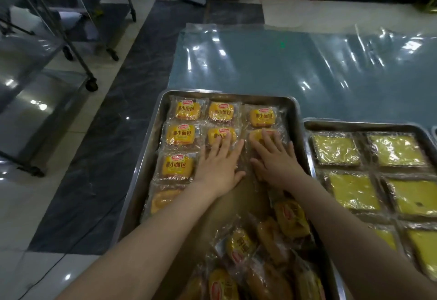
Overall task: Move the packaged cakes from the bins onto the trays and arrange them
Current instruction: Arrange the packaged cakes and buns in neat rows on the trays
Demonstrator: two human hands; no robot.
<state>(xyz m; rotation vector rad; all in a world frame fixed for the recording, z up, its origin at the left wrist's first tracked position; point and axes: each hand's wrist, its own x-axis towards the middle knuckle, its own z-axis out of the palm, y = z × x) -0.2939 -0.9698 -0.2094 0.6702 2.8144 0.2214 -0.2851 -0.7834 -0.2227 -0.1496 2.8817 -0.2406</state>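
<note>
View from above of a steel tray point(146, 153) lying on a clear plastic sheet point(260, 63), with small packaged cakes point(188, 110) set in neat rows of three at its far end. The left hand point(218, 165) lies flat, fingers straight and slightly spread, pressing on the middle cake of the second row. The right hand point(275, 160) is also flat with straight fingers, pressing on the right-hand cake of that row.

The cakes look light and soft, each sealed in a thin, shiny, crinkly wrapper that is probably slippery. Hard pressure would likely squash them. A gentle flat palm should do for nudging one into line. For lifting, the flat sealed edge of the wrapper or the two sides of the cake look like the best places to take hold.

Count: eight arranged cakes show plainly, three in the first row, three in the second, one in the third and one in the fourth. Any under the palms are hidden. A loose pile of cakes point(292, 217) sits at the tray's near end, roughly seven, too jumbled to count exactly. A second tray point(354, 123) just to the right holds six visible square yellow cakes point(335, 149) in wrappers, and it runs out of view.
</note>
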